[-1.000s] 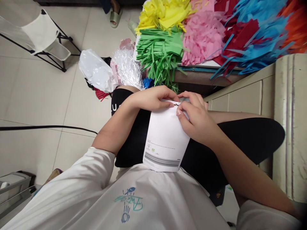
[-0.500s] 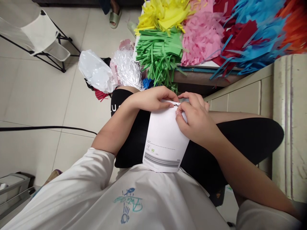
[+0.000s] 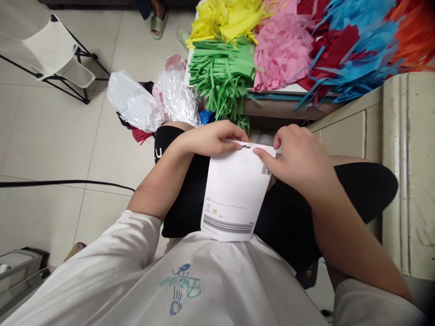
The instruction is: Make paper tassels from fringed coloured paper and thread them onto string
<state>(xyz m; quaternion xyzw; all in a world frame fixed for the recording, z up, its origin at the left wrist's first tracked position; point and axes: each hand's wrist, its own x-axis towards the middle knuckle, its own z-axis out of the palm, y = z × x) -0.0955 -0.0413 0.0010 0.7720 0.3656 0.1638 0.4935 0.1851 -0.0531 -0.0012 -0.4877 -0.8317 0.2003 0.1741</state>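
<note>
A white printed card [image 3: 234, 190] rests against my lap and shirt, with small logos and grey stripes near its lower edge. A small dark mark or slot shows at the middle of its top edge. My left hand [image 3: 217, 138] pinches the top left of the card, thumb on the near face and fingers behind. At the top right corner is my right hand [image 3: 299, 156], its thumb on the near face and its fingers curled at the edge. What lies behind the card is hidden.
Ahead, a table holds fringed strips in yellow [image 3: 227, 22], green [image 3: 220, 68], pink [image 3: 282, 50], red and blue [image 3: 363, 45]. White plastic bags [image 3: 132, 99] lie at the left. A folding chair [image 3: 52, 50] and a person's slippered foot [image 3: 158, 25] are farther off. A cream cabinet [image 3: 408, 172] stands right.
My right hand has moved from the middle of the card's top edge to its top right corner, uncovering a small grey label. My left hand keeps its hold.
</note>
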